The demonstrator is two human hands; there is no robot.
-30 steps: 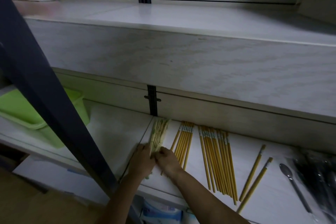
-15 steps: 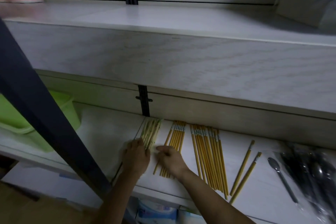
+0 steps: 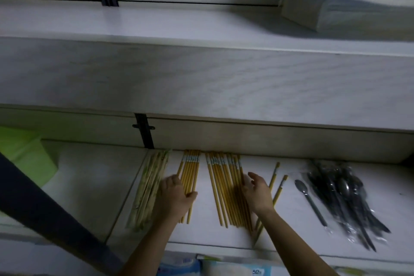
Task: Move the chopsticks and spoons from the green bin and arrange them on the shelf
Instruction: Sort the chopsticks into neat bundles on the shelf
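Midway along the shelf (image 3: pixel 89 186), a person's left hand (image 3: pixel 177 195) lies over the near half of a small yellow bundle (image 3: pixel 190 175) of chopsticks, fingers straight along its left side and thumb against its right. The right hand (image 3: pixel 257 192) sits at the right side of a larger yellow row (image 3: pixel 224 186), fingers loosely spread and holding nothing. All the chopsticks run from the back edge toward the front edge. A pale bundle (image 3: pixel 150 188) lies just left of the left hand, and a loose pair (image 3: pixel 280 188) lies just right of the right hand. Further toward the right end are a single spoon (image 3: pixel 310 201) and, beside it, bagged spoons (image 3: pixel 345 195). The green bin (image 3: pixel 24 159) stands at the left end, partly behind a dark post (image 3: pixel 44 208).
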